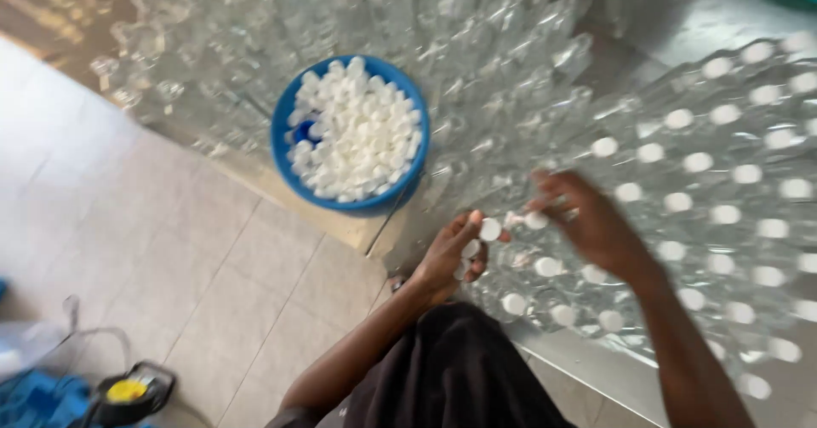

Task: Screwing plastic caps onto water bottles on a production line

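Observation:
My left hand (455, 253) is closed around several white caps, one pinched at its fingertips (490, 229). My right hand (587, 219), blurred by motion, hovers just to the right over clear plastic bottles (723, 181) and holds a white cap (536, 220) at its fingertips. Many bottles on the right wear white caps. A blue bowl (285, 113) heaped with white caps (357, 130) sits to the upper left among uncapped clear bottles (477, 45).
Pale floor tiles (170, 241) spread on the left. A black and yellow object (128, 390) lies at the bottom left beside blue material (38, 398) and a clear bag. My dark clothing (451, 377) fills the bottom centre.

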